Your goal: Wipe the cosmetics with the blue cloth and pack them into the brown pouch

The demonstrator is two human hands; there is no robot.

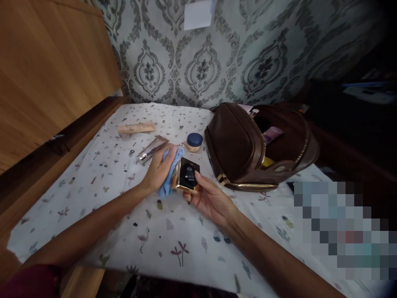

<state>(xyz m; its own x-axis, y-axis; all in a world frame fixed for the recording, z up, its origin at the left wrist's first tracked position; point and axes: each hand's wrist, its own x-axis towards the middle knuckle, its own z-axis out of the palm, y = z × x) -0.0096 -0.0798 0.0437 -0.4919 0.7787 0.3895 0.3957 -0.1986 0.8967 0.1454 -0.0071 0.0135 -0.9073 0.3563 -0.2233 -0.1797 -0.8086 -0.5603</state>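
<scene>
My right hand [212,198] grips a gold-edged makeup compact with a black round label [187,176], its fingers at the right edge and underneath. A light blue cloth [167,184] is bunched in my left hand [159,167] and pressed against the compact's left side. Just behind my left hand lies a silvery-pink tube [152,149]. Beyond the compact stands a small jar with a dark blue lid [194,140]. Farther back on the left, a peach-coloured tube [136,127] lies flat.
An open brown leather bag [237,145] with gold zips stands at the right, a pink tube [273,134] and something yellow [267,162] inside. The printed tablecloth [149,231] covers the table. A wooden panel [56,70] rises at the left; a patterned wall [201,66] stands behind.
</scene>
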